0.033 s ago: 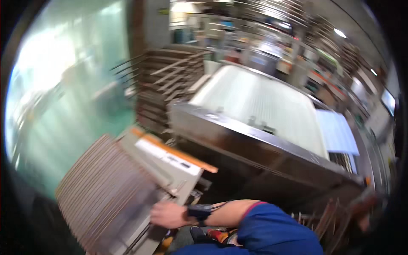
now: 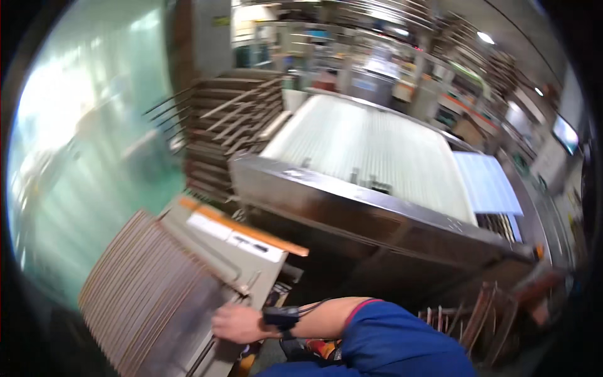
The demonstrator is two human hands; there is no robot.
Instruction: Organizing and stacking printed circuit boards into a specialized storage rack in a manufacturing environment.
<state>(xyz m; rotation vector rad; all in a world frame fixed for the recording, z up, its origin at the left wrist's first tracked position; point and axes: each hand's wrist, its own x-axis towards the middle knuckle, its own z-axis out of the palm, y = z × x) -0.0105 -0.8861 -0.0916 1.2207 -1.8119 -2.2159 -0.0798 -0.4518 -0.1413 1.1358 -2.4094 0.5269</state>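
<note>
My right hand (image 2: 237, 323) reaches in from the lower right under a blue sleeve (image 2: 402, 339), a black band with a small box (image 2: 281, 317) around its wrist. Its fingers are curled closed at the top end of a dark metal bar (image 2: 201, 359), on the near side of a slotted rack (image 2: 141, 286). Many thin, brown-edged panels or shelves stand close together in that rack. Beyond the hand lies a grey metal cover (image 2: 217, 246) with an orange edge strip and white labels. My left hand is out of view.
A large metal-framed machine with a pale ribbed bed (image 2: 370, 157) fills the middle. A light blue sheet (image 2: 488, 182) lies at its right end. Empty slatted racks (image 2: 232, 113) stand behind. Translucent greenish curtains (image 2: 94, 182) hang at left. Rusty metal frames (image 2: 483, 314) stand at lower right.
The whole view has shifted slightly, so the machine and racks appear a little further left. My right hand keeps its place at the bar by the slotted rack.
</note>
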